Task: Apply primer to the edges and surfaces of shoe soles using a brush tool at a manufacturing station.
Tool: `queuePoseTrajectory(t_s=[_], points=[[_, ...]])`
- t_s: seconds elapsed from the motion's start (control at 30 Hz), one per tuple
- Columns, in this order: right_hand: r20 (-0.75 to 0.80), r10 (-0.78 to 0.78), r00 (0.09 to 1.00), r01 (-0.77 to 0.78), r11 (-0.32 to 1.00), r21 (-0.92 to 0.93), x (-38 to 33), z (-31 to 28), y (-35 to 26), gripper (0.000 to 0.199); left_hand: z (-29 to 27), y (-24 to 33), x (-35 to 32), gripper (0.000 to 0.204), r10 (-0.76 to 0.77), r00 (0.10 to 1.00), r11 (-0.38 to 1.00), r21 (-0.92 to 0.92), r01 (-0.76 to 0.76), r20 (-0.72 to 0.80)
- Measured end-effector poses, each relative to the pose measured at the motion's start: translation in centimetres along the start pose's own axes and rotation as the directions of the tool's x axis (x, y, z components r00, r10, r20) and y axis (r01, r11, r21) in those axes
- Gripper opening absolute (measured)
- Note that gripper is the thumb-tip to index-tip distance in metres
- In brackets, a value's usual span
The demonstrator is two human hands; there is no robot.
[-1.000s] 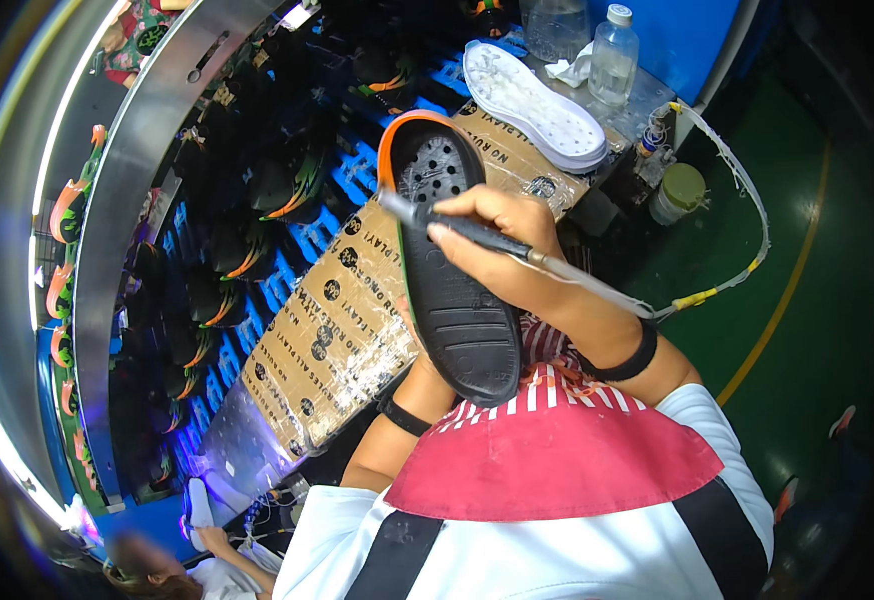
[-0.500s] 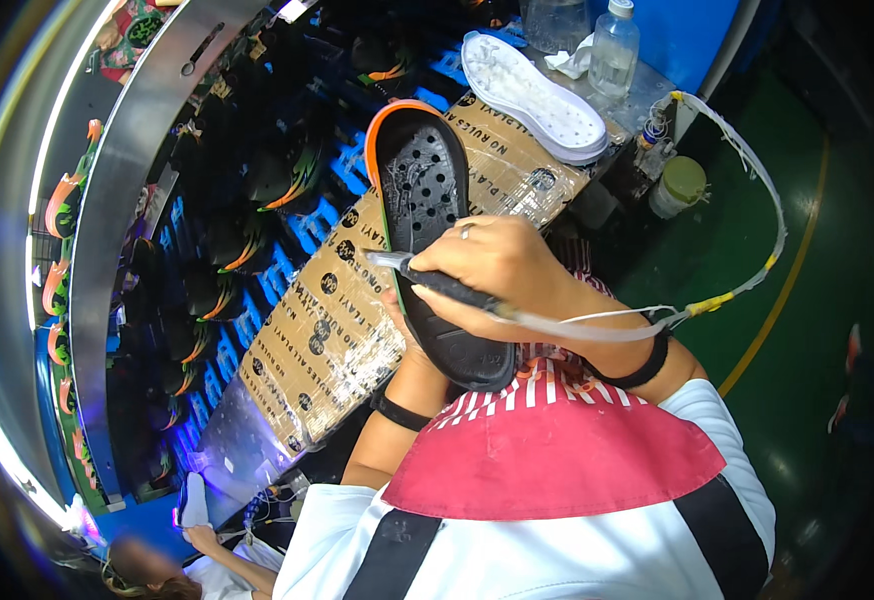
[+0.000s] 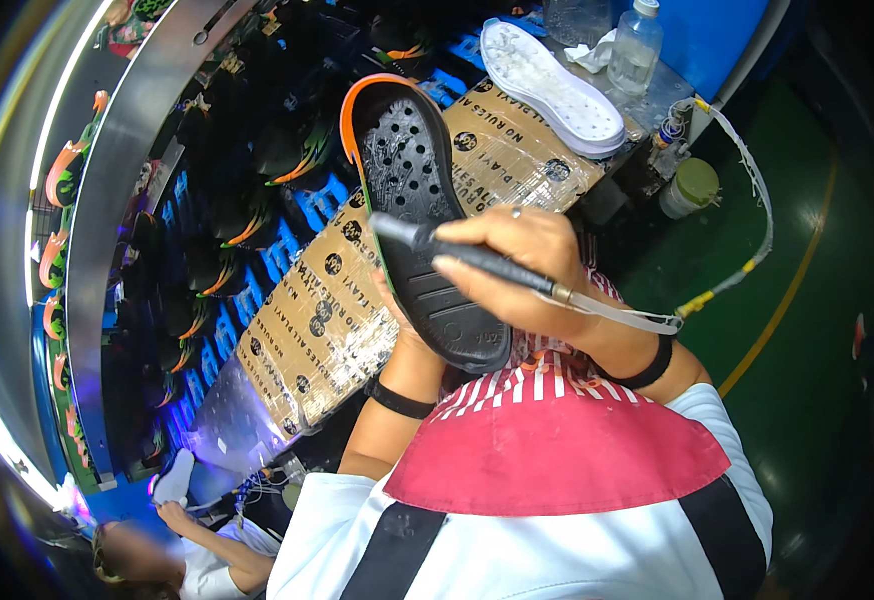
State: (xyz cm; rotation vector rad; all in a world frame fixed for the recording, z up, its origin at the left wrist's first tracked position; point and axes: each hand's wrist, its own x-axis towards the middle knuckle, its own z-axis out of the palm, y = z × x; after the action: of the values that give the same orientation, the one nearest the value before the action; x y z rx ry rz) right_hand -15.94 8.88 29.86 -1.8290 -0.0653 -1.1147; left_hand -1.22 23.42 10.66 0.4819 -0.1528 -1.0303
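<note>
A black shoe sole (image 3: pixel 439 290) with an orange rim at its far end lies tilted in front of me, its inside facing up. It has a field of small holes in the far half and ridges in the near half. My left hand (image 3: pixel 397 308) is closed on its left side from beneath; most of those fingers are hidden under it. In my right hand (image 3: pixel 525 262), fingers wrapped round it, is a hose-fed brush (image 3: pixel 497 268) with a dark handle. The brush's pale tip is at the sole's left inner edge, near mid-length, slightly blurred.
Beyond the sole is a bench covered in printed brown cardboard (image 3: pixel 322 325). White soles (image 3: pixel 557 90) and a clear bottle (image 3: pixel 635 50) stand at its far end. Dark shoe parts (image 3: pixel 292 150) fill a blue rack on the left. A co-worker (image 3: pixel 222 560) holds a white sole.
The sole has shifted up and left, and the brush tip has moved farther along its left edge, away from me. My right hand has moved a little right. The whole view has shifted slightly.
</note>
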Motion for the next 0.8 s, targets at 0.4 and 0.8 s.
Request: queuePoseTrajectory(t_s=[0.4,0.8], points=[[0.064,0.101,0.993,-0.106,0.991,0.081,-0.8,0.1,-0.2,0.016,6.8,0.5,-0.1,0.093,-0.061,0.994,0.969,-0.234,0.082,0.096],[0.354,0.064,0.933,-0.134,0.975,0.176,-1.2,0.0,-0.1,0.02,10.8,0.9,0.0,0.1,0.079,0.979,0.979,-0.202,-0.04,0.19]])
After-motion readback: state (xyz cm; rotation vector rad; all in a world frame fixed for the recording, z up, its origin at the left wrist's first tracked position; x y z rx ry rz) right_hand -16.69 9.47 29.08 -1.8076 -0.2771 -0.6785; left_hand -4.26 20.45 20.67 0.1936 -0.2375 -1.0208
